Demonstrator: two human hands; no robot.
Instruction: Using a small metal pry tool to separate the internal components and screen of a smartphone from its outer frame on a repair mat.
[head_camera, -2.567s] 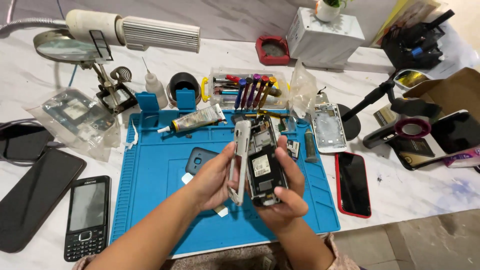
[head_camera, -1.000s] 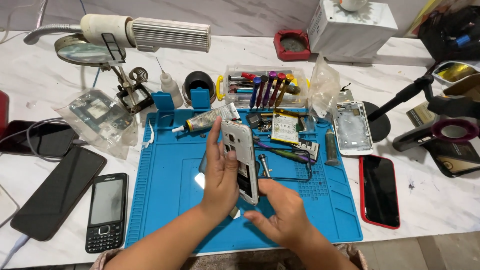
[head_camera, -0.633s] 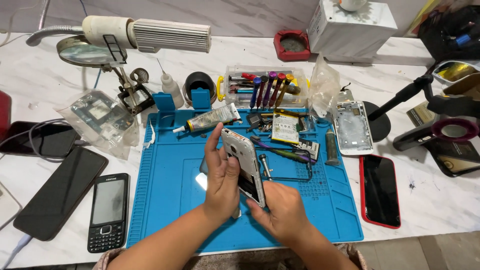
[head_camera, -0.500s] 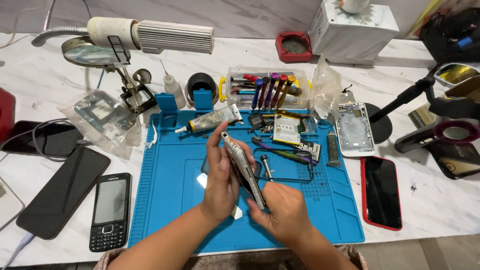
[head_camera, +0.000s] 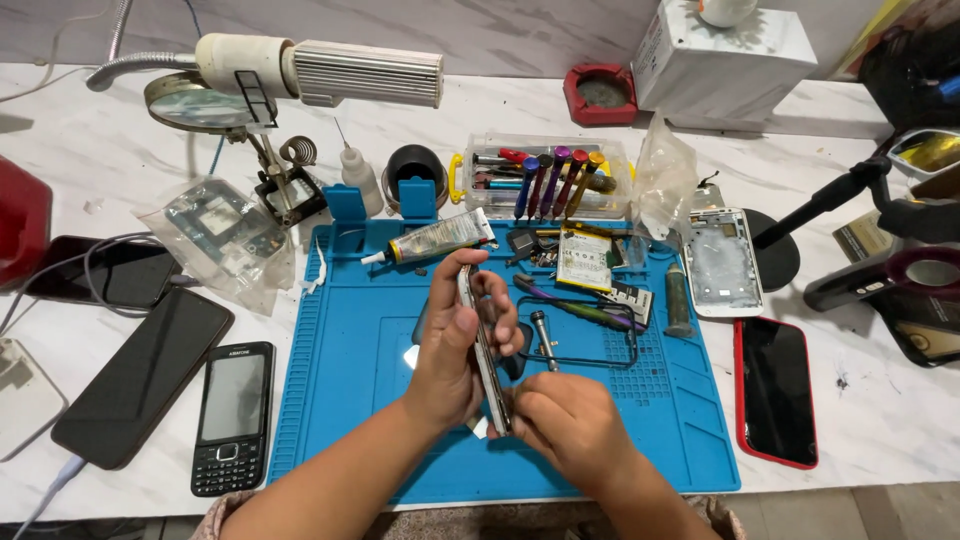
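bright, even overhead light | soft shadows | edges perhaps slightly bowed

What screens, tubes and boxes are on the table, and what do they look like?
Keypad phone: left of the blue mat, black, screen dark.
Black smartphone: far left, flat, dark.
Red-edged smartphone: right of the mat, dark screen.
Glue tube: top of the mat, silver, lying down.
White box: back right.
Left hand and right hand: holding an edge-on phone.

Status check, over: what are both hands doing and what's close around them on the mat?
Left hand and right hand grip thin phone frame edge-on, above blue mat. Screwdriver, battery, glue tube lie beyond.
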